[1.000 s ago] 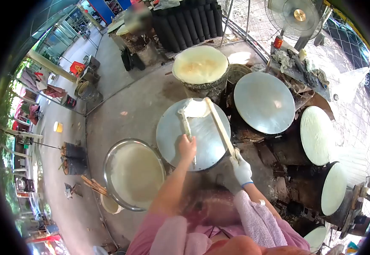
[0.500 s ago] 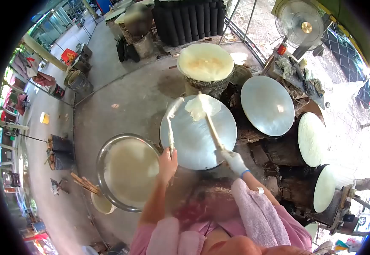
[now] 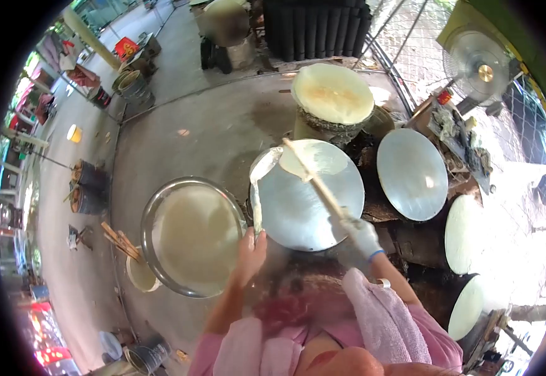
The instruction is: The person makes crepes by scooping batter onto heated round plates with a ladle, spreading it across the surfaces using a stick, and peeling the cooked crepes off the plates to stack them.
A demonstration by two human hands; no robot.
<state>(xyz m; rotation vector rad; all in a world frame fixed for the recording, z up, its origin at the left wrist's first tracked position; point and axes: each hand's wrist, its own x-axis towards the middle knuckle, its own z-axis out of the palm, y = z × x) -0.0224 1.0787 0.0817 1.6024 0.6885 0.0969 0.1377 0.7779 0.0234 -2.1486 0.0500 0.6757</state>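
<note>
My bare left hand (image 3: 252, 252) is closed around the handle of a batter-coated ladle (image 3: 265, 164), its bowl over the upper left edge of a round metal griddle (image 3: 304, 219). In my gloved right hand (image 3: 362, 237) is a wooden stick (image 3: 323, 191), slanting up and left across the griddle. The stick lies over a thin, pale patch of batter (image 3: 328, 155) near the griddle's far edge. Whether its tip touches the batter I cannot tell. Left of the griddle stands a wide steel basin (image 3: 149, 250) of whitish batter (image 3: 191, 241).
Beyond the griddle a pale sheet (image 3: 334, 94) covers a round stove. Another round griddle (image 3: 412, 175) and two pale discs (image 3: 464, 235) line the right side. A fan (image 3: 483, 69) stands at the back right. A small bucket (image 3: 141, 276) with wooden sticks sits beside the basin.
The batter patch has become wider and smoother. The stick now slants more to the left, and my right hand is slightly further right. The whole view has shifted with my head.
</note>
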